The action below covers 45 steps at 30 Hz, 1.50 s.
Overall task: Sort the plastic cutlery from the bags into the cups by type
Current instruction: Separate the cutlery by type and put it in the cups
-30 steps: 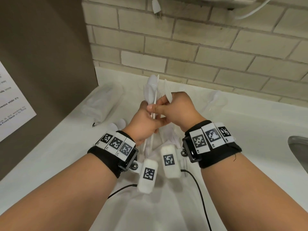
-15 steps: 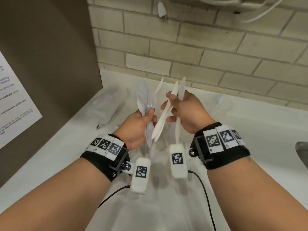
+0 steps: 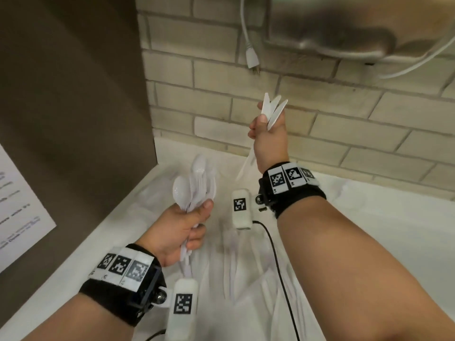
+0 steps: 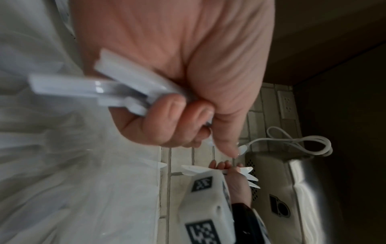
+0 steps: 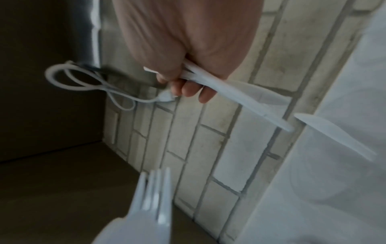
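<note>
Left hand (image 3: 181, 228) low over counter (image 3: 384, 217), fingers curled round spoons (image 3: 194, 185), bowls up: one type bundled. Right hand (image 3: 269, 139) raised by brick wall (image 3: 344, 134), fingers clamped on knives (image 3: 273, 108), kept well apart from spoons, probably for separate cups. Cups not clearly visible.
</note>
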{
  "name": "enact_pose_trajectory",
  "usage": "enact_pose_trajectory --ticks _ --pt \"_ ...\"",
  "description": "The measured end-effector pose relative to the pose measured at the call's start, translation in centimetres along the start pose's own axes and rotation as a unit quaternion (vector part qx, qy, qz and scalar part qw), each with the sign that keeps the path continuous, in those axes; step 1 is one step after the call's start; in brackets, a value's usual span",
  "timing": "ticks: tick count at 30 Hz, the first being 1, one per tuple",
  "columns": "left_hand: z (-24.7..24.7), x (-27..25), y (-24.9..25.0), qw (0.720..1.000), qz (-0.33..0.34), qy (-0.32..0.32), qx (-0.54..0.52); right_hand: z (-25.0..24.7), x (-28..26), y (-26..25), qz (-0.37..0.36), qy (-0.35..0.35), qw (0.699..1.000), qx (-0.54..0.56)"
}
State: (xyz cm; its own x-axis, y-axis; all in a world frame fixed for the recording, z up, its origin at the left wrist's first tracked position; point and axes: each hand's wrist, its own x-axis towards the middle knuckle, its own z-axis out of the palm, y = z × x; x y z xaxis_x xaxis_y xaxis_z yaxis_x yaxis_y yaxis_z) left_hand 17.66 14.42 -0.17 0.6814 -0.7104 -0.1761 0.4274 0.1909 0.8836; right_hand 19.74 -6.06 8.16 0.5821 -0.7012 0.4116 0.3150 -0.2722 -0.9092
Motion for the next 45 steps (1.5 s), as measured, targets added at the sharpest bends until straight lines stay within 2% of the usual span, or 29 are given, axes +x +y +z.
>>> enact_pose_trajectory --ticks 4,8,12,17,23,26,28,30,32,36,41,45 --pt "-1.0 1.3 -0.1 0.999 0.005 0.024 0.024 1.5 1.8 4.0 0.032 -0.008 0.999 0.028" --pt "-1.5 2.1 -0.1 0.999 0.013 0.036 0.006 1.4 2.0 7.7 0.092 -0.033 0.995 -0.003" --pt "-1.7 2.8 -0.3 0.998 0.014 0.057 -0.012 1.2 1.8 9.1 0.138 -0.059 0.988 -0.028" --pt "-1.2 3.0 -0.9 0.998 0.013 0.049 -0.027 0.8 2.0 8.8 0.139 -0.052 0.987 -0.066" --pt "-0.4 2.2 -1.0 0.999 0.019 0.014 -0.033 0.0 1.5 6.3 0.097 -0.051 0.985 -0.136" --pt "-0.1 1.5 -0.9 0.999 0.019 -0.018 -0.031 -0.6 -0.4 3.2 0.068 -0.051 0.992 -0.096" --pt "0.2 0.9 -0.8 0.999 0.014 -0.044 -0.024 -1.1 -2.5 1.1 0.089 -0.114 0.989 -0.041" --pt "0.4 0.4 -0.9 0.997 0.007 -0.072 -0.008 -1.9 -4.7 -0.3 0.129 -0.204 0.97 -0.009" --pt "0.7 -0.1 -1.0 0.996 -0.001 -0.093 0.008 -2.8 -6.5 -1.0 0.149 -0.246 0.958 -0.005" --pt "2.0 -0.6 -1.7 0.994 0.014 -0.095 0.054 -4.6 -8.8 -1.3 0.135 -0.218 0.966 -0.012" --pt "3.6 -1.3 -2.7 0.994 -0.003 -0.097 0.056 -6.2 -10.6 -1.8 0.169 -0.185 0.968 0.008" --pt "4.5 -1.8 -3.0 0.988 0.01 -0.119 0.095 -6.7 -11.0 -3.2 0.138 -0.127 0.982 0.0"
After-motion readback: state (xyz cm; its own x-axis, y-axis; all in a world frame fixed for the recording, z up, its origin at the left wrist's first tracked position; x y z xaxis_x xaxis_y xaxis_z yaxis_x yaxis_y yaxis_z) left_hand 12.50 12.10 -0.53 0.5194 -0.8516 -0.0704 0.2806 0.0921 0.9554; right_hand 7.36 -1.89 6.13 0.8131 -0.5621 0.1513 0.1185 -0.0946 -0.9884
